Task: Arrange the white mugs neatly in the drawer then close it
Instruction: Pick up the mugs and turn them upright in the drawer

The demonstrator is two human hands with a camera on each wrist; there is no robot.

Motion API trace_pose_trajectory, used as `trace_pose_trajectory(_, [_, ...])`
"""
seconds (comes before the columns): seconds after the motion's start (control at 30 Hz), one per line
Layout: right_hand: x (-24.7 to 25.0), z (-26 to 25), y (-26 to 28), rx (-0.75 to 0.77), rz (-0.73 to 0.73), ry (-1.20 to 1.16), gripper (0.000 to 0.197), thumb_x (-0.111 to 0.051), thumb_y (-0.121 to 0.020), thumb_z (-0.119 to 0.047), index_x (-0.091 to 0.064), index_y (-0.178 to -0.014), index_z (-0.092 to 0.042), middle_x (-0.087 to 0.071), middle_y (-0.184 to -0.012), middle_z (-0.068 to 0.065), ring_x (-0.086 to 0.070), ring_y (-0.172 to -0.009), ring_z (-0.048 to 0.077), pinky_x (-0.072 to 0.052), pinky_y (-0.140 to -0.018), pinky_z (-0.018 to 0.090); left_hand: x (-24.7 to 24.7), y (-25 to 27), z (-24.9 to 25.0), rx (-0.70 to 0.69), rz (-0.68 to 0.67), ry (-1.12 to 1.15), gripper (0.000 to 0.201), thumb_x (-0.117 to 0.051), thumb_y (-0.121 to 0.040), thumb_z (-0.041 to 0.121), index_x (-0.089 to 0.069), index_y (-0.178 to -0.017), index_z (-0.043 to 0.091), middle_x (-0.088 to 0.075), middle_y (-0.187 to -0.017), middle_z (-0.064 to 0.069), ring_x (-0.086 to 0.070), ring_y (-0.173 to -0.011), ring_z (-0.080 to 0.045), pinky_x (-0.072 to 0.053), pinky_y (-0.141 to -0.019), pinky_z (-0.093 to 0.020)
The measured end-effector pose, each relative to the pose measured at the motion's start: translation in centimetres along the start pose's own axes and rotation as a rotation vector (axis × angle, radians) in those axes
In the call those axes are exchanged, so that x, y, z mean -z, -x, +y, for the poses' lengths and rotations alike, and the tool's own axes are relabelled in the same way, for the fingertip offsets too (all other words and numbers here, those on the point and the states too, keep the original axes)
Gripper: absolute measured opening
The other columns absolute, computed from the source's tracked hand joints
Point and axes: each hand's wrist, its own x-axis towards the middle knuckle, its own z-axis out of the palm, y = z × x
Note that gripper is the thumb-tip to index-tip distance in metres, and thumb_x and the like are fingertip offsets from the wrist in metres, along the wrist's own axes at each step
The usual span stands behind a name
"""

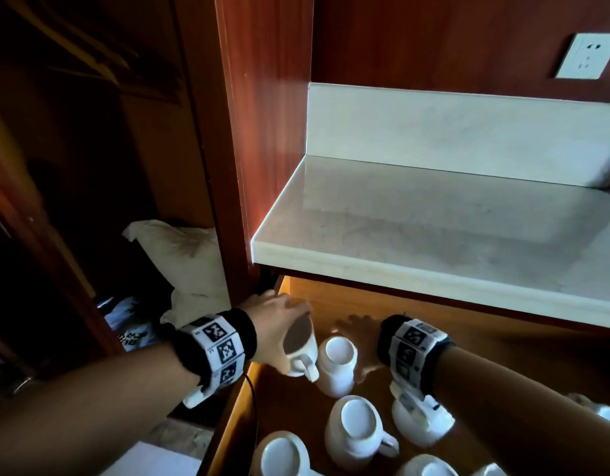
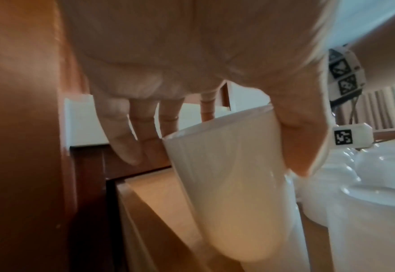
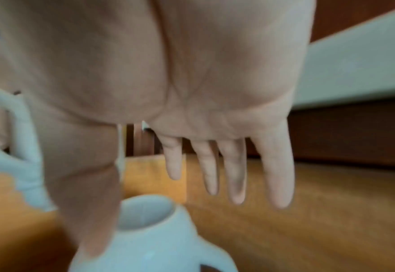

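An open wooden drawer (image 1: pixel 502 365) under a white counter holds several white mugs. My left hand (image 1: pixel 276 324) holds one white mug (image 1: pixel 298 348) tilted above the drawer's back left corner. It pinches the rim, with the thumb (image 2: pixel 294 143) outside the mug (image 2: pixel 233 184) and one finger inside. My right hand (image 1: pixel 356 333) hovers just right of it, fingers (image 3: pixel 233 174) straight and spread, holding nothing. Its thumb hangs close beside an upright mug (image 1: pixel 337 365), seen from above (image 3: pixel 145 239); I cannot tell if they touch. More mugs stand nearer me (image 1: pixel 356 431).
The white stone counter (image 1: pixel 434 228) overhangs the back of the drawer. To the left, beyond a wooden panel, a dark wardrobe holds a pale pillow (image 1: pixel 179 249) and a bag (image 1: pixel 131 324). A wall socket (image 1: pixel 585 56) sits top right. Bare drawer floor lies at the right.
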Motion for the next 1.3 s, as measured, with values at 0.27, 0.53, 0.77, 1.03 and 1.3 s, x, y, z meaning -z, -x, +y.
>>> trace_pose_trajectory(0.27, [-0.4,-2.7,-0.5,0.049,0.041,0.134,0.100,-0.080,-0.069,-0.045,-0.023,-0.149,-0.024,-0.038,-0.150,0.003,-0.040,-0.136,0.026,-0.036,-0.107,0.040,-1.9,-2.4,2.2,0.026,-0.185,-0.324,0.098,-0.075,-0.067,0.053,-0.021,-0.144,0.024,-0.048,-0.130,-0.010,-0.031,-0.126,-0.033,-0.022,-0.108,-0.050])
trace_pose_trajectory(0.53, [0.3,-1.7,0.9,-0.051,0.141,-0.003,0.083,-0.079,-0.070,-0.039,-0.032,-0.137,-0.026,-0.048,-0.134,0.003,-0.053,-0.120,0.031,-0.046,-0.097,0.048,-4.3,-4.9,2.9,0.042,-0.265,-0.388,0.074,-0.064,-0.084,0.043,-0.030,-0.146,0.021,-0.041,-0.144,-0.012,-0.024,-0.136,-0.035,-0.008,-0.114,-0.053])
trace_pose_trajectory(0.77, [1.0,0.4,3.9,-0.071,0.358,-0.198,0.080,-0.077,-0.067,-0.045,-0.036,-0.132,-0.026,-0.054,-0.123,0.001,-0.060,-0.108,0.028,-0.048,-0.092,0.042,-3.5,-5.1,4.3,-0.003,-0.296,-0.395,0.068,-0.059,-0.090,0.039,-0.027,-0.149,0.024,-0.033,-0.152,-0.010,-0.021,-0.140,-0.034,-0.007,-0.113,-0.049])
trace_pose_trajectory(1.03, [2.6,3.2,7.1,-0.062,0.558,-1.031,0.071,-0.087,-0.062,-0.030,-0.048,-0.119,-0.014,-0.062,-0.104,0.005,-0.064,-0.087,0.019,-0.056,-0.073,0.027,0.5,-4.1,3.3,0.072,-0.058,0.021,0.133,-0.071,-0.048,0.078,0.000,-0.148,0.027,-0.047,-0.134,-0.010,-0.053,-0.118,-0.034,-0.043,-0.100,-0.046])
trace_pose_trajectory(1.3, [3.8,4.2,8.4,0.381,0.323,-2.134,0.075,-0.088,-0.041,-0.033,-0.060,-0.109,-0.015,-0.071,-0.087,0.011,-0.070,-0.068,0.024,-0.059,-0.059,0.031,6.9,-3.1,2.9,-0.283,0.256,1.211,0.099,-0.088,-0.046,0.036,-0.035,-0.128,0.051,-0.058,-0.122,-0.008,-0.066,-0.103,-0.020,-0.058,-0.082,-0.038])
